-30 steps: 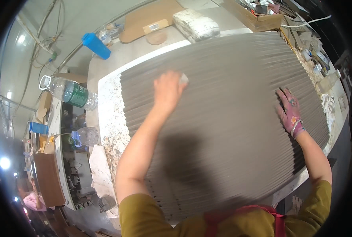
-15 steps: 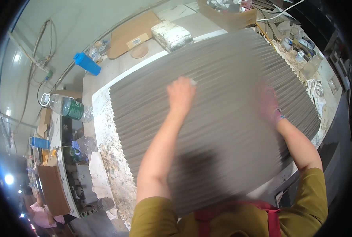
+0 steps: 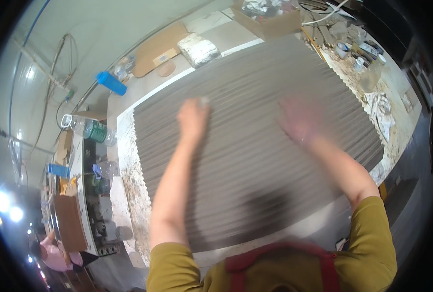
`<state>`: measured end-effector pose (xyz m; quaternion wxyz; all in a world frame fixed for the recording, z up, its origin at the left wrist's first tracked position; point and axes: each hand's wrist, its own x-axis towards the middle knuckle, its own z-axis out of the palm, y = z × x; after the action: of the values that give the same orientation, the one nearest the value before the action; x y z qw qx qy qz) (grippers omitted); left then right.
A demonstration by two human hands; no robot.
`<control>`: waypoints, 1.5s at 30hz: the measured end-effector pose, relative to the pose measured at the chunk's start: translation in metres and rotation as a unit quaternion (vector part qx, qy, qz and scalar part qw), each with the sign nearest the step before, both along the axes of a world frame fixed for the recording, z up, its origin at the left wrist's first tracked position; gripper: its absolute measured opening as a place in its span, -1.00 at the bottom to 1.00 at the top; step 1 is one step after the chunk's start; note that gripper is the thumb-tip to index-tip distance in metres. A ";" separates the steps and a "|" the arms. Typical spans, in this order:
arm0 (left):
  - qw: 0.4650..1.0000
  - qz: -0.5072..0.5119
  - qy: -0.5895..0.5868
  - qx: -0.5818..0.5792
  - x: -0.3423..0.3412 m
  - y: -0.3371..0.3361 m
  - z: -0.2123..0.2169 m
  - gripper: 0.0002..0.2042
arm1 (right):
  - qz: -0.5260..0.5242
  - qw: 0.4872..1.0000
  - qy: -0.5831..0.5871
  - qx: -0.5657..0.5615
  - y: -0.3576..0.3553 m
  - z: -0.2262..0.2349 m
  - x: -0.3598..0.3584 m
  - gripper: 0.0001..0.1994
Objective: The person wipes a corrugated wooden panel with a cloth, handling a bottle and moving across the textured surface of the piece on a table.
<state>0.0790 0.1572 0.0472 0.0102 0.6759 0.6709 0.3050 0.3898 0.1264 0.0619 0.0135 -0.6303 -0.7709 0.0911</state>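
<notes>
A large grey-brown ribbed panel (image 3: 236, 165), with long parallel grooves and wavy side edges, lies on the worktable in front of me. Over its left part, my left hand (image 3: 193, 120) is bare and closed, fingers curled down at the ribs. A small pale bit (image 3: 205, 100) shows at its fingertips, too little to name. Further right, my right hand (image 3: 301, 119), in a pinkish glove, is over the panel's ribs. Motion smears its fingers, so neither their pose nor contact with the surface can be made out.
Along the far edge are a white-smeared block (image 3: 198, 49), a cardboard sheet (image 3: 153, 48) and a cardboard box (image 3: 270, 24). A blue bottle (image 3: 111, 83) and a large clear jug (image 3: 90, 129) stand left. Jars and a crumpled cloth (image 3: 380, 114) line the right edge. Another person (image 3: 56, 253) is far left.
Both my hands have moved left across the panel, the right one also slightly away from me. The left stays closed. The whole view has shifted a little.
</notes>
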 end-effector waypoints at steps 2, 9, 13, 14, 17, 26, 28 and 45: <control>0.997 -0.040 0.058 -0.044 0.066 0.014 0.002 -0.66 | 0.044 0.983 0.088 0.155 0.009 -0.038 0.017 -0.42; 0.986 -0.068 0.153 0.006 0.145 0.038 -0.044 -0.72 | 0.101 0.980 0.084 0.147 0.031 -0.031 0.125 -0.44; 0.959 0.124 0.183 -0.176 0.034 0.027 -0.032 -0.73 | 0.088 0.984 0.007 0.153 0.030 -0.052 0.159 -0.42; 0.952 0.186 0.217 -0.109 -0.025 0.009 -0.045 -0.73 | 0.093 0.984 0.015 0.149 0.030 -0.052 0.154 -0.42; 0.915 0.324 0.218 -0.096 -0.136 -0.026 -0.032 -0.69 | 0.091 0.985 0.004 0.145 0.032 -0.051 0.144 -0.42; 0.972 -0.012 0.220 -0.085 0.047 0.000 -0.036 -0.73 | 0.101 0.978 -0.035 0.179 0.034 -0.053 0.155 -0.43; 0.971 0.063 0.222 -0.067 -0.024 -0.011 -0.034 -0.76 | 0.092 0.984 -0.023 0.150 0.034 -0.046 0.153 -0.44; 0.977 0.101 0.184 -0.045 0.009 0.054 -0.038 -0.75 | 0.063 0.987 -0.041 0.145 0.039 -0.063 0.155 -0.44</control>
<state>0.0882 0.2107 0.0095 -0.1137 0.6481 0.7391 0.1441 0.5452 0.1658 -0.0010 0.0672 -0.5750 -0.8140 -0.0470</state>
